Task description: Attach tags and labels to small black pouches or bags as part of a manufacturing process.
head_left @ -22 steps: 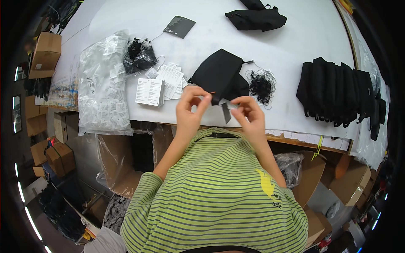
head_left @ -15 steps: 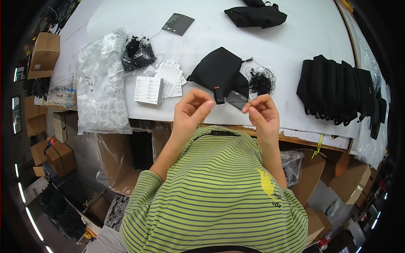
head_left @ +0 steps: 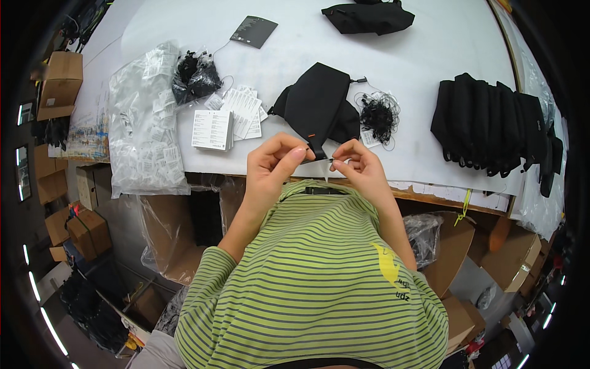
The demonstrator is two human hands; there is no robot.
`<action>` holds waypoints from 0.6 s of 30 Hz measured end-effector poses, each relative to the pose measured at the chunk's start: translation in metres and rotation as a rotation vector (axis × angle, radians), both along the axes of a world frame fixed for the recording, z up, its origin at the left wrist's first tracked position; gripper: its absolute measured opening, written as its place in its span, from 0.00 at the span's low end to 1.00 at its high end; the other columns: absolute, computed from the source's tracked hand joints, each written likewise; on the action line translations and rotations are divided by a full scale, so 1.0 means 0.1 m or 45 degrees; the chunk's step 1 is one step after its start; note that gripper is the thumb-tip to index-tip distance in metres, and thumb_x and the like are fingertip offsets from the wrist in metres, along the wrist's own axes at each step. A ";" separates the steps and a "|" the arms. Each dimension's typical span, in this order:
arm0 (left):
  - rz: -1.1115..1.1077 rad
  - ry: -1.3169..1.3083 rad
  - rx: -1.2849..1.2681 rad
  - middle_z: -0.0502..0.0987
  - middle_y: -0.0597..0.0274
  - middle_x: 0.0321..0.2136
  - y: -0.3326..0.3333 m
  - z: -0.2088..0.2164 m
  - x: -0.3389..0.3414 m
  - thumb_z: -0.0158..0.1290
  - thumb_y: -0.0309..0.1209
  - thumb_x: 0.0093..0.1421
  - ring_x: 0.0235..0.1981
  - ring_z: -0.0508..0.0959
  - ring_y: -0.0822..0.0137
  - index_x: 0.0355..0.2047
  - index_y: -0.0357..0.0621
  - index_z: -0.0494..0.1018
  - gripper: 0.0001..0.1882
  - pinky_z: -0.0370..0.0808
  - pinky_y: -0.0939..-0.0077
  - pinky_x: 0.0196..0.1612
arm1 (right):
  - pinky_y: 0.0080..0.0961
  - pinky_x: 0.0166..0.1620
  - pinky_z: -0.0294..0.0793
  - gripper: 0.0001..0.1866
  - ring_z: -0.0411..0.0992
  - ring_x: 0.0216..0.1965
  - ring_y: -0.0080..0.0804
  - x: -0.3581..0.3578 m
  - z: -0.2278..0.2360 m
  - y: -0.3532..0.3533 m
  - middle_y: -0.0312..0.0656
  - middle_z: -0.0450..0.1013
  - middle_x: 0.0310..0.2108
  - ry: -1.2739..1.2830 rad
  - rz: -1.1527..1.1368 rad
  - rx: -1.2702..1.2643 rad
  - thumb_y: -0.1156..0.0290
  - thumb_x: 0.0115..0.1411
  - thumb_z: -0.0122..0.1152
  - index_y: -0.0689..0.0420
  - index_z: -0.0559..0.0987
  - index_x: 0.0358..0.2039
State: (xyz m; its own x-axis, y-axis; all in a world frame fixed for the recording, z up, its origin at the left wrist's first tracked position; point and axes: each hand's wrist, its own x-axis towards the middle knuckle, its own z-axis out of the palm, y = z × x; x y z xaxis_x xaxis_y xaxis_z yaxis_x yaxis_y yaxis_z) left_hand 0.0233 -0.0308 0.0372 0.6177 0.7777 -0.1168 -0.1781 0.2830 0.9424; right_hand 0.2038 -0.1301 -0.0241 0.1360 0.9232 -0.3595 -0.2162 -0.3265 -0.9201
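In front of me on the table lies a black fabric bag [head_left: 316, 98], with a short strap [head_left: 315, 149] and small orange tab at its near end. My left hand [head_left: 273, 166] is closed, thumb and forefinger pinching at the strap's tip. Close by, my right hand [head_left: 362, 169] pinches the dark thin cord of a hang tag, its fingertips a small gap from the left ones. Below the fingers the hang tag [head_left: 327, 171] shows as a pale narrow sliver. The fingers partly hide the cord.
A tangle of black cords [head_left: 379, 117] lies right of the bag. White cards [head_left: 212, 130] are stacked left, beside clear bags of labels [head_left: 144, 123] and of black cords [head_left: 195, 77]. Black bags stand in a row [head_left: 485, 126] at right; another bag [head_left: 369, 18] and a dark card [head_left: 253, 32] lie farther back.
My right hand has moved left, closer to the left hand. The dark tag, seen flat before, now hangs turned edge-on between the hands. The bag has shifted slightly.
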 end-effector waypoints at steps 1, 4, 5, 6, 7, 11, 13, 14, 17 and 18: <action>0.001 0.000 -0.003 0.78 0.65 0.29 0.01 -0.01 0.00 0.50 0.27 0.62 0.27 0.70 0.86 0.33 0.37 0.73 0.06 0.62 0.92 0.25 | 0.07 0.27 0.65 0.07 0.72 0.31 0.14 0.00 0.04 0.01 0.36 0.72 0.31 0.000 0.001 -0.003 0.76 0.58 0.58 0.60 0.70 0.36; -0.004 0.013 -0.004 0.78 0.65 0.29 0.02 -0.02 0.00 0.50 0.28 0.62 0.25 0.70 0.86 0.33 0.37 0.73 0.06 0.60 0.92 0.24 | 0.08 0.26 0.62 0.07 0.68 0.26 0.12 -0.02 0.14 0.04 0.33 0.72 0.30 0.161 -0.028 -0.095 0.75 0.58 0.58 0.60 0.72 0.36; -0.023 0.001 -0.018 0.78 0.66 0.29 0.02 -0.02 -0.01 0.50 0.28 0.62 0.25 0.69 0.86 0.33 0.38 0.73 0.06 0.60 0.93 0.23 | 0.10 0.25 0.60 0.07 0.64 0.23 0.12 -0.03 0.14 0.05 0.32 0.71 0.29 -0.072 -0.035 -0.018 0.73 0.57 0.59 0.59 0.74 0.36; -0.041 -0.011 -0.032 0.78 0.66 0.29 0.02 -0.03 -0.01 0.50 0.28 0.62 0.25 0.69 0.87 0.33 0.38 0.73 0.06 0.60 0.93 0.23 | 0.12 0.24 0.58 0.07 0.60 0.20 0.13 -0.03 0.13 0.07 0.32 0.71 0.28 -0.304 -0.042 0.059 0.72 0.57 0.60 0.59 0.75 0.36; -0.043 -0.012 -0.034 0.78 0.66 0.29 0.02 -0.03 -0.01 0.50 0.28 0.62 0.25 0.69 0.87 0.33 0.38 0.73 0.06 0.60 0.93 0.23 | 0.12 0.24 0.58 0.07 0.60 0.20 0.13 -0.04 0.12 0.09 0.32 0.71 0.28 -0.305 -0.043 0.057 0.72 0.57 0.60 0.59 0.75 0.36; -0.024 -0.006 -0.020 0.78 0.67 0.29 0.03 -0.03 -0.01 0.51 0.29 0.62 0.24 0.69 0.87 0.33 0.38 0.73 0.06 0.60 0.92 0.22 | 0.14 0.24 0.56 0.07 0.55 0.19 0.15 -0.09 0.12 0.14 0.31 0.70 0.25 -0.594 0.056 0.011 0.69 0.55 0.62 0.58 0.77 0.33; -0.019 -0.009 -0.007 0.78 0.67 0.29 0.03 -0.03 -0.01 0.50 0.29 0.62 0.24 0.69 0.87 0.33 0.38 0.73 0.06 0.60 0.92 0.21 | 0.13 0.24 0.56 0.07 0.57 0.21 0.13 -0.10 0.10 0.13 0.30 0.69 0.25 -0.559 0.098 -0.057 0.70 0.55 0.63 0.58 0.77 0.31; -0.024 -0.001 -0.014 0.77 0.67 0.29 0.03 -0.04 0.00 0.51 0.29 0.62 0.24 0.68 0.87 0.33 0.38 0.73 0.06 0.60 0.92 0.22 | 0.13 0.25 0.56 0.07 0.57 0.21 0.12 -0.11 0.04 0.12 0.29 0.69 0.24 -0.528 0.104 -0.038 0.70 0.55 0.63 0.59 0.77 0.31; -0.039 0.089 0.028 0.77 0.69 0.27 0.02 -0.13 0.04 0.52 0.30 0.61 0.23 0.67 0.87 0.33 0.38 0.73 0.07 0.59 0.91 0.23 | 0.12 0.27 0.58 0.07 0.60 0.23 0.12 -0.12 0.03 0.11 0.29 0.70 0.25 -0.328 0.063 -0.027 0.71 0.56 0.63 0.59 0.76 0.31; -0.052 0.172 0.075 0.76 0.70 0.26 0.01 -0.17 0.05 0.52 0.30 0.61 0.22 0.66 0.87 0.32 0.38 0.73 0.07 0.58 0.91 0.24 | 0.12 0.29 0.61 0.06 0.63 0.25 0.12 -0.12 0.05 0.11 0.29 0.71 0.25 -0.159 0.015 -0.036 0.72 0.56 0.62 0.60 0.75 0.31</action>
State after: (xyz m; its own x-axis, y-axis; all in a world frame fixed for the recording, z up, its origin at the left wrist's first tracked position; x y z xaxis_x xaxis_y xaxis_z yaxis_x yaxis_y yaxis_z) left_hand 0.0286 -0.0294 0.0199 0.6305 0.7603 -0.1561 -0.0379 0.2311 0.9722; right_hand 0.1920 -0.1195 -0.0193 0.1709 0.9147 -0.3663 -0.0964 -0.3544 -0.9301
